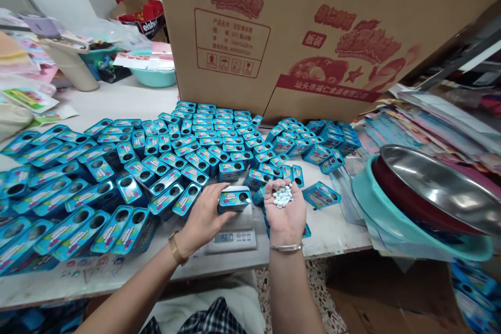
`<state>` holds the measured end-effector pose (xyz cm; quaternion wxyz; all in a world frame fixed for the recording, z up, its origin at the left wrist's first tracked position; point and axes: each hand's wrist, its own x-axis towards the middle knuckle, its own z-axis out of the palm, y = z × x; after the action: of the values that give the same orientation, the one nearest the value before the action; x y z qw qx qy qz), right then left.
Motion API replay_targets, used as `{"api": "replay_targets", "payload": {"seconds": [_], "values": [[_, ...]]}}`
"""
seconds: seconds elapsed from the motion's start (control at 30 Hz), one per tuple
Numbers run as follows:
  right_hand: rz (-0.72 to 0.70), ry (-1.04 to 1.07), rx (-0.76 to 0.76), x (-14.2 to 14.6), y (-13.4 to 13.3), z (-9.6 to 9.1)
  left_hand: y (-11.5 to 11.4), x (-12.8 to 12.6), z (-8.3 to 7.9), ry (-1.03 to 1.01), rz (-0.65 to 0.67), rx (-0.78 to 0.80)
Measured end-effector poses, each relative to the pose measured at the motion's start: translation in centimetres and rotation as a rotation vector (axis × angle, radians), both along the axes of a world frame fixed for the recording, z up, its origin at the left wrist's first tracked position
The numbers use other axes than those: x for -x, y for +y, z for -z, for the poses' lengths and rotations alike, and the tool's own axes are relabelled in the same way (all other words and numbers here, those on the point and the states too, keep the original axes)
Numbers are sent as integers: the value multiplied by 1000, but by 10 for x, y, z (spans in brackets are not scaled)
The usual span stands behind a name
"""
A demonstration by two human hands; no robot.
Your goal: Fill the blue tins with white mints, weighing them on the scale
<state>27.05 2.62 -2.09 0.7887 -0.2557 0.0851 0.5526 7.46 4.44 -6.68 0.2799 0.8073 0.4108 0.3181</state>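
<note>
My left hand (203,219) grips a small blue tin (234,200) that stands on a white digital scale (235,237); the display reads 156.0. Just to the right, my right hand (285,211) lies palm up, fingers cupped around a heap of pale blue candy tablets (282,195). Many blue tins (117,177) with round holes in their tops cover the white table (336,229) to the left of and behind both hands.
A large brown cardboard box (313,31) stands behind the tins. At the right, a steel bowl (438,182) sits in stacked teal and red basins over the table edge. Printed sheets (430,120) lie at the far right. Clutter and a teal bowl (154,77) stand at the back left.
</note>
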Motion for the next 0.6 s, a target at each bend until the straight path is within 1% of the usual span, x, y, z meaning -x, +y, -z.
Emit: {"api": "replay_targets", "payload": {"seconds": [0.1, 0.17, 0.23, 0.3, 0.37, 0.47, 0.53, 0.6], "values": [[21, -8, 48, -2, -4, 2, 0, -1, 9, -36, -47, 67], [32, 2, 66, -2, -7, 3, 0, -3, 12, -67, -56, 135], [46, 17, 84, -2, -8, 4, -1, -4, 12, -116, -48, 197], [57, 32, 106, -2, -9, 5, -1, -6, 9, -165, -31, 227], [58, 49, 125, 0, -10, 7, -1, -7, 1, -182, -14, 217], [33, 74, 131, 7, -11, 11, 0, -7, -17, -134, 11, 174], [10, 84, 129, 14, -12, 15, 2, -6, -34, -91, 33, 145], [-11, 85, 137, 20, -12, 19, 4, -6, -54, -51, 70, 115]]}}
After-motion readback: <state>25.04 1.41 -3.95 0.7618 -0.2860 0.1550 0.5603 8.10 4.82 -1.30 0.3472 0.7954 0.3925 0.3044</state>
